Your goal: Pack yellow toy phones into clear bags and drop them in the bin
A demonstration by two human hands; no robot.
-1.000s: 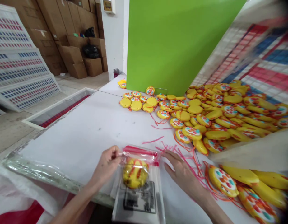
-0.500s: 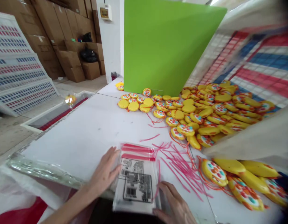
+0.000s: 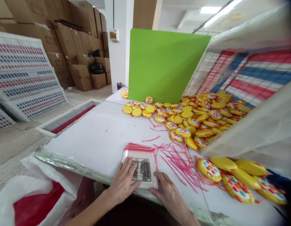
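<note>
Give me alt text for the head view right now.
Both hands, left hand and right hand, press flat on a stack of clear zip bags with barcode labels at the near edge of a white table. Loose pink strips and a heap of yellow toys lie to the right.

Your left hand [image 3: 123, 182] and right hand [image 3: 167, 192] were bare: no gloves, rings or watch showed. Both forearms, running off toward six o'clock, were uncovered, with no sleeve in view.

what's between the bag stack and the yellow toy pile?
Head view: loose pink strips on the white table lie between the bag stack and the yellow toys.
</note>
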